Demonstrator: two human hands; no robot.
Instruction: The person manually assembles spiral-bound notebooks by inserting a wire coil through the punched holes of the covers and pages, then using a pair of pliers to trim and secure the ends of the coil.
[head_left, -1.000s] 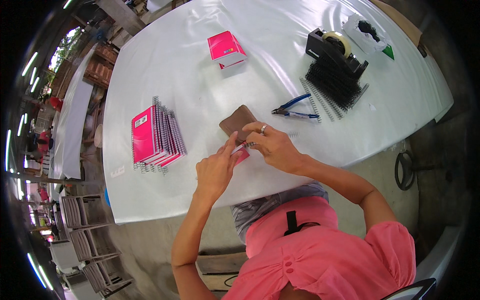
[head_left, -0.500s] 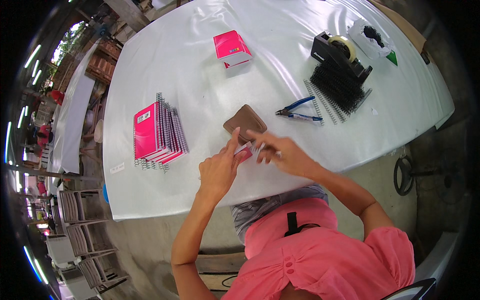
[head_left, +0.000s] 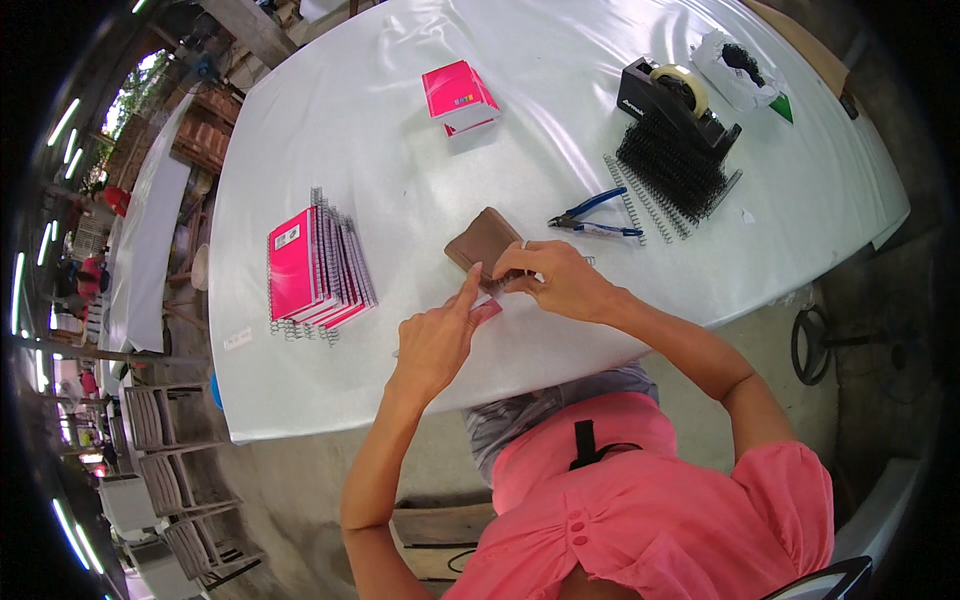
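Observation:
My left hand [head_left: 437, 345] lies over a small pink notebook [head_left: 487, 311], gripping it with the index finger stretched along its edge; most of the notebook is hidden beneath the hand. At the notebook's far edge, the thumb and fingertips of my right hand [head_left: 555, 278] are pinched together on a thin wire coil [head_left: 590, 260], whose end pokes out past the knuckles. How far the coil runs through the holes is hidden by my fingers. Just beyond both hands sits a brown, block-like pad [head_left: 484, 243], close to the notebook.
Blue-handled cutting pliers [head_left: 594, 213] lie right of the pad. Farther right are a pile of black coils [head_left: 670, 170], a tape dispenser [head_left: 655, 95] and a plastic bag [head_left: 735, 75]. Coil-bound pink notebooks [head_left: 293, 265] stand left; another pink stack [head_left: 459, 92] is at the back of the white-covered table [head_left: 380, 390].
My right hand, blurred and spread above the notebook before, has come down to its edge with the fingertips closed on the coil. The left hand keeps nearly the same place.

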